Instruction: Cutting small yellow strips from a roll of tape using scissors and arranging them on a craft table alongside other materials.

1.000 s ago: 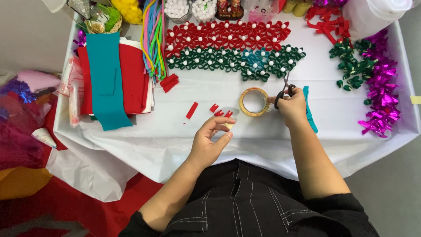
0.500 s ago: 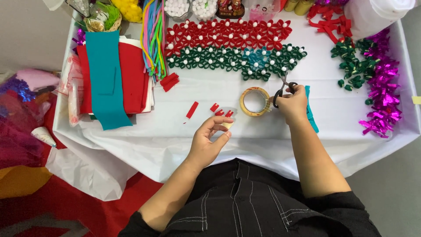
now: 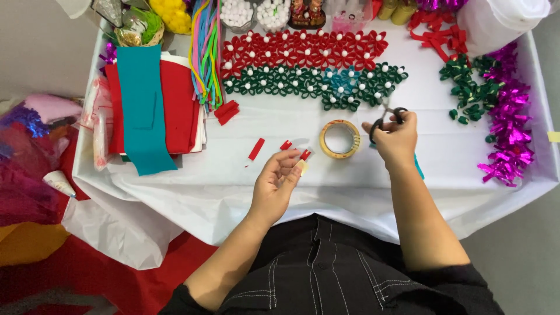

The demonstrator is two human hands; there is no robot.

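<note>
Matt felt sheets (image 3: 156, 105) in red and teal lie on a smooth white plastic-looking table cover (image 3: 280, 192), the tape roll (image 3: 340, 139) shows a glossy yellowish film, the scissors (image 3: 389, 114) have dark plastic handles and metal blades — and the purple tinsel (image 3: 507, 134) glitters, foil-bright.

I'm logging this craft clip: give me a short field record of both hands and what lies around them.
left hand: left hand pinches a small red piece
right hand: right hand grips scissors
between hands: tape roll flat on white table cover
loose nearby: red strip
behind: rows of red flowers and green flowers
</note>
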